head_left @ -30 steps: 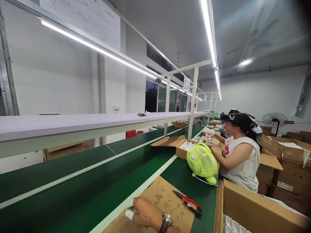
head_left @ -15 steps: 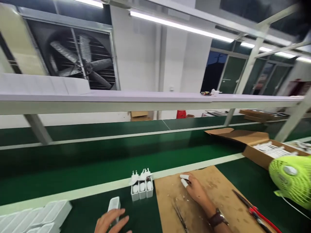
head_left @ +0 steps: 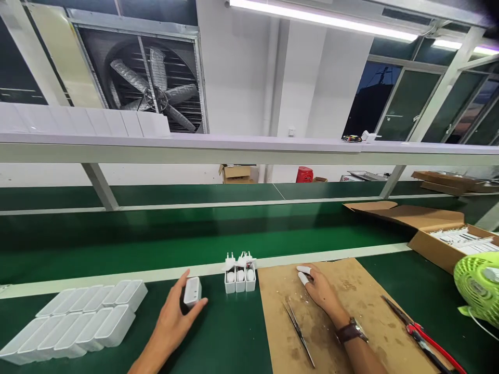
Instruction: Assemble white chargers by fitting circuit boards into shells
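My left hand grips a small white charger case standing on the green belt, thumb and fingers on either side of it. To its right stand three white plug adapters in a row, prongs up. My right hand rests flat on a brown cardboard mat, with white finger cots on two fingertips and a watch on the wrist. Thin tweezers lie on the mat just left of that wrist.
Rows of white cases lie at the left on the green conveyor. Red-handled pliers lie on the mat's right edge. A lime-green fan and an open cardboard box sit at right. A shelf runs overhead.
The view has swung left, away from the seated co-worker. My left hand has moved forward and taken hold of the white case. My right hand has stayed on the mat.
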`<state>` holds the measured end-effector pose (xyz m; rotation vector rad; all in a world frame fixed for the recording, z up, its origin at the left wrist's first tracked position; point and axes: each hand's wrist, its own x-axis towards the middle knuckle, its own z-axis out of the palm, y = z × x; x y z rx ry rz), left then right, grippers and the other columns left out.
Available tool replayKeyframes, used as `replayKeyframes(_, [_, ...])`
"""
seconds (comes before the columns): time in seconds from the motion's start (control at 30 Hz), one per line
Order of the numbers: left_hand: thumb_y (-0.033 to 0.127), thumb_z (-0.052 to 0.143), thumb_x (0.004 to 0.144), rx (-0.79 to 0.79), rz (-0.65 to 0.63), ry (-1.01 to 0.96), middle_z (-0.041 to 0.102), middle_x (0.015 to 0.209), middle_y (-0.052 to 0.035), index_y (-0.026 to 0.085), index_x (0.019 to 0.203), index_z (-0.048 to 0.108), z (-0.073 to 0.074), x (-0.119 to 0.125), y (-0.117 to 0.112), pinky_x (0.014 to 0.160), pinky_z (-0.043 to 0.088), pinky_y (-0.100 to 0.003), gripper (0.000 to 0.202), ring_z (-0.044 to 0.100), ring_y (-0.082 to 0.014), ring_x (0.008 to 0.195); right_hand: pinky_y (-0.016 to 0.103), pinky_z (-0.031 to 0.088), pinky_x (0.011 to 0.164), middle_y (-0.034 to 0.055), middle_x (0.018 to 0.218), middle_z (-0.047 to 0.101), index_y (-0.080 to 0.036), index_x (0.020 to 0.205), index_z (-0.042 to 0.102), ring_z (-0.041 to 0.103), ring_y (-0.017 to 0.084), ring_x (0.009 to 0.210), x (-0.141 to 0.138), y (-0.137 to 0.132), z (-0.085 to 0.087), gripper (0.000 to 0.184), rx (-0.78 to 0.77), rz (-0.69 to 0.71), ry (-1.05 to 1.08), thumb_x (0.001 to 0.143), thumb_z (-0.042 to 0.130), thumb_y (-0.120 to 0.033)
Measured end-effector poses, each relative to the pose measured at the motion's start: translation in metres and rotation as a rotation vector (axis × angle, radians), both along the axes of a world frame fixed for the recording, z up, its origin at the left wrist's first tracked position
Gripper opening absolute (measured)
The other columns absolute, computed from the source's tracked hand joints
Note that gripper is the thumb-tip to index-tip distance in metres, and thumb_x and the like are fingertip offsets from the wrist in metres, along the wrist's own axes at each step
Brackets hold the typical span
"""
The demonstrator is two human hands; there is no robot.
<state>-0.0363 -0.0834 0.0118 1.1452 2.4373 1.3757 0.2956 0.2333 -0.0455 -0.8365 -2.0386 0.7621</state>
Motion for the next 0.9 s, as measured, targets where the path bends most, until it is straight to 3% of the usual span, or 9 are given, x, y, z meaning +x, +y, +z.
replayKeyframes(0.1, [0.073, 0.065, 0.079, -0.027, 0.078, -0.01, 0.06, 0.148, -0.0165, 0.02, 0.16, 0.036, 0.004, -0.017, -0.002, 0.117, 0.048, -0.06, 0.1, 0.058, -0.0412, 0.138, 0.049, 0.059, 0.104, 0.0154, 0.118, 0.078, -0.019, 0.11, 0.078, 0.073, 0.029, 0.111, 0.001, -0.001, 0.001, 0.036, 0.01, 0.045, -0.019, 0.091, 0.054, -0.039])
replayKeyframes(0.3, [0.072, 0.062, 0.081, -0.086, 0.028, -0.008, 0.057, 0.153, -0.0194, 0.017, 0.16, 0.037, -0.008, -0.023, -0.003, 0.117, 0.048, -0.063, 0.099, 0.054, -0.0426, 0.143, 0.05, 0.056, 0.107, 0.0178, 0.123, 0.076, -0.016, 0.113, 0.077, 0.072, 0.031, 0.116, 0.003, -0.004, 0.016, 0.037, -0.002, 0.064, -0.122, 0.092, 0.053, -0.035])
replayKeyframes(0.4, [0.075, 0.064, 0.081, -0.033, 0.002, 0.075, 0.053, 0.157, -0.0199, 0.016, 0.158, 0.04, -0.014, -0.022, -0.002, 0.12, 0.045, -0.063, 0.1, 0.05, -0.0424, 0.146, 0.046, 0.057, 0.106, 0.0169, 0.126, 0.076, -0.016, 0.12, 0.076, 0.073, 0.029, 0.117, 0.011, -0.016, 0.032, 0.039, -0.023, 0.097, -0.217, 0.096, 0.053, -0.035])
replayKeyframes(0.53, [0.079, 0.065, 0.086, 0.145, 0.048, 0.285, 0.056, 0.15, -0.0193, 0.02, 0.155, 0.046, -0.007, -0.013, -0.003, 0.109, 0.053, -0.068, 0.092, 0.055, -0.0451, 0.136, 0.041, 0.056, 0.101, 0.0152, 0.123, 0.076, -0.017, 0.127, 0.074, 0.073, 0.028, 0.113, 0.025, -0.044, 0.056, 0.038, -0.016, 0.142, -0.364, 0.101, 0.051, -0.032])
replayKeyframes(0.63, [0.064, 0.067, 0.096, 0.321, 0.037, 0.504, 0.061, 0.141, -0.0173, 0.023, 0.154, 0.049, 0.005, 0.0, -0.004, 0.107, 0.054, -0.067, 0.073, 0.06, -0.0423, 0.128, 0.038, 0.053, 0.1, 0.013, 0.113, 0.078, -0.019, 0.119, 0.078, 0.072, 0.028, 0.11, 0.026, -0.063, 0.068, 0.034, 0.006, 0.164, -0.478, 0.099, 0.051, -0.022])
replayKeyframes(0.7, [0.047, 0.071, 0.1, 0.398, -0.014, 0.613, 0.063, 0.137, -0.0159, 0.024, 0.154, 0.05, 0.013, 0.01, -0.004, 0.107, 0.056, -0.061, 0.062, 0.062, -0.0384, 0.126, 0.036, 0.051, 0.099, 0.0122, 0.109, 0.078, -0.019, 0.111, 0.08, 0.071, 0.028, 0.108, 0.021, -0.07, 0.073, 0.032, 0.024, 0.166, -0.55, 0.097, 0.051, -0.016])
replayKeyframes(0.8, [0.026, 0.074, 0.1, 0.44, -0.123, 0.683, 0.065, 0.134, -0.0137, 0.024, 0.153, 0.052, 0.019, 0.023, -0.007, 0.107, 0.056, -0.051, 0.057, 0.065, -0.0325, 0.123, 0.034, 0.049, 0.096, 0.0132, 0.106, 0.077, -0.018, 0.103, 0.081, 0.071, 0.027, 0.105, 0.012, -0.072, 0.077, 0.032, 0.048, 0.136, -0.647, 0.097, 0.05, -0.012])
replayKeyframes(0.9, [0.016, 0.074, 0.099, 0.466, -0.205, 0.694, 0.065, 0.133, -0.0127, 0.022, 0.151, 0.054, 0.019, 0.031, -0.01, 0.108, 0.055, -0.046, 0.056, 0.065, -0.0296, 0.123, 0.032, 0.047, 0.093, 0.0135, 0.107, 0.077, -0.017, 0.103, 0.081, 0.071, 0.027, 0.105, 0.005, -0.069, 0.078, 0.029, 0.056, 0.101, -0.727, 0.099, 0.052, -0.014])
